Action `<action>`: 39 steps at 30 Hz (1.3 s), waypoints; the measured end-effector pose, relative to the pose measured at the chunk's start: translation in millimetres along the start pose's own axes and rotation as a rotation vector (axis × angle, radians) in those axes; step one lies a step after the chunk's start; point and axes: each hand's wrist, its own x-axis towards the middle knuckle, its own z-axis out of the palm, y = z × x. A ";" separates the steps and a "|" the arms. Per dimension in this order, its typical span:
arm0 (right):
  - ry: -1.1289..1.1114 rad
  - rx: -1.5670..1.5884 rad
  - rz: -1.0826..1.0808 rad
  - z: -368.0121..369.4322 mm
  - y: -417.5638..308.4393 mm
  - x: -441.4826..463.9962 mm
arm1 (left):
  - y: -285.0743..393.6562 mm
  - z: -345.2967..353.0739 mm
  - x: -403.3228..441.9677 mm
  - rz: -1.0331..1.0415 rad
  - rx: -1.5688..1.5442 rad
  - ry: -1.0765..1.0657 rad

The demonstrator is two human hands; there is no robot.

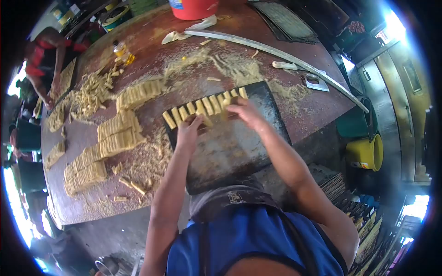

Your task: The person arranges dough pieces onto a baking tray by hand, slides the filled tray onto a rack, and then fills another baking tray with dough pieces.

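Note:
A dark baking tray [230, 154] lies at the table's near edge, with a row of pale dough sticks [207, 106] along its far side. My left hand [190, 130] is at the near side of the row, fingers bent around a dough piece. Over the right part of the row, my right hand [243, 112] has its fingers curled at the sticks; what they grip is partly hidden and blurred. Stacked blocks of dough sticks [120, 133] sit left of the tray.
Beyond the tray lie a long metal strip [276, 54], a scraper [316, 83] and a red bucket [193, 8]. An oil bottle [123, 53] stands near loose dough pieces [94, 89]. Another person [41, 64] works at the far left. Yellow bucket [364, 152] at right.

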 end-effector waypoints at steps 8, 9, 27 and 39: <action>0.311 -0.839 -0.186 -145.9 -9.7 62.2 | -10.3 159.2 112.8 -0.087 0.441 -0.126; 0.296 -0.940 -0.253 -148.8 -6.8 63.2 | -20.6 162.6 132.8 -0.093 0.450 -0.131; 0.280 -1.054 -0.236 -120.0 -11.6 41.2 | 2.3 161.3 125.6 0.390 1.099 -0.012; 0.206 -1.245 -0.448 -91.5 0.9 45.8 | 12.3 6.9 6.0 0.372 1.030 0.019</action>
